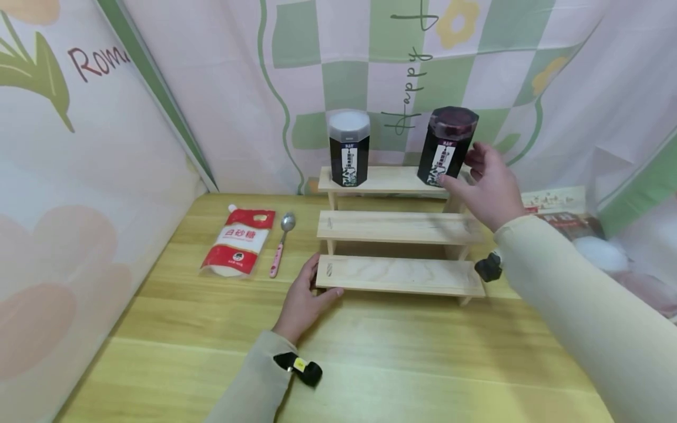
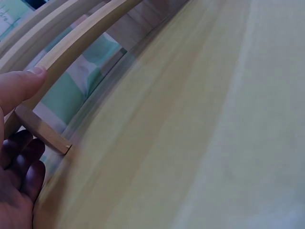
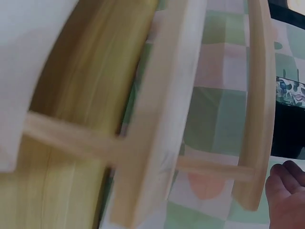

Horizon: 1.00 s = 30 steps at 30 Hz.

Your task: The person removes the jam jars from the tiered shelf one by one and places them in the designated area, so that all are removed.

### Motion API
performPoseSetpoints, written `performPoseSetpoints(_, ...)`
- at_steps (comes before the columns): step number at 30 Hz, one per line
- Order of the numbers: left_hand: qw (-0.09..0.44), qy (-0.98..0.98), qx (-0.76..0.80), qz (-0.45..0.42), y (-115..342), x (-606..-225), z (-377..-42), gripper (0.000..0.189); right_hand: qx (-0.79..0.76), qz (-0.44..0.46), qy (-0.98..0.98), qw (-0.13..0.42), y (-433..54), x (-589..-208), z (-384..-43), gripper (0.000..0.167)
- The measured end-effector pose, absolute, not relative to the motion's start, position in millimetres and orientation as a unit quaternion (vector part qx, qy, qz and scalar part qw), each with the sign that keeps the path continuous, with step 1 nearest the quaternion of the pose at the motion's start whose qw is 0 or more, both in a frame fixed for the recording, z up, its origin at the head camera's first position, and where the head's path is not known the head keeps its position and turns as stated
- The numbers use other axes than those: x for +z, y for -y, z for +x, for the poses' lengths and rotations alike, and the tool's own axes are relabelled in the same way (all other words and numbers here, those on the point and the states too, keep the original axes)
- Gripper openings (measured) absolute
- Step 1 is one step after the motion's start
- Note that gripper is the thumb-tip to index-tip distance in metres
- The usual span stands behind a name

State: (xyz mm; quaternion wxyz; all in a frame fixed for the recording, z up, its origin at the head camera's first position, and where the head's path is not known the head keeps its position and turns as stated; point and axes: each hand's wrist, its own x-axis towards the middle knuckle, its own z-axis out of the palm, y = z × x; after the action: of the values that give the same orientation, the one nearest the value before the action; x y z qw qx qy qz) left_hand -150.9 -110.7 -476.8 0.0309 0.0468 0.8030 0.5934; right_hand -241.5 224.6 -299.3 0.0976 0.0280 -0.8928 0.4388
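A three-step wooden display rack (image 1: 399, 226) stands on the table. My left hand (image 1: 304, 299) grips the left end of its lowest step; in the left wrist view the thumb (image 2: 24, 88) lies on the step's front edge and the fingers bend below it beside a leg. On the top step's right end a dark jar with a dark reddish lid (image 1: 446, 147) leans slightly. My right hand (image 1: 489, 182) holds this jar low on its right side, thumb in front and fingers behind. A second dark jar, with a whitish lid (image 1: 349, 150), stands upright at the top step's left end.
Left of the rack lie a red and white sugar pouch (image 1: 240, 242) and a spoon with a pink handle (image 1: 280, 244). Packages (image 1: 568, 217) sit on the right, partly behind my right sleeve. A patterned curtain (image 1: 227, 88) hangs close behind the rack.
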Motion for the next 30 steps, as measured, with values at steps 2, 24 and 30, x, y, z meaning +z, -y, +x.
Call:
performPoseSetpoints(2, 0.032, -0.802, 0.595, 0.046, 111, -477, -151, 0.095, 0.437, 0.020, 0.894, 0.096, -221, -296, -246, 0.102)
performPoseSetpoints(24, 0.028, -0.801, 0.596, 0.051, 112, -478, -152, 0.095, 0.503, -0.097, 0.853, 0.097, -192, -290, -260, 0.094)
performPoseSetpoints(30, 0.031, -0.806, 0.590, 0.047, 111, -476, -151, 0.094, 0.530, -0.103, 0.838, 0.080, -195, -290, -258, 0.096)
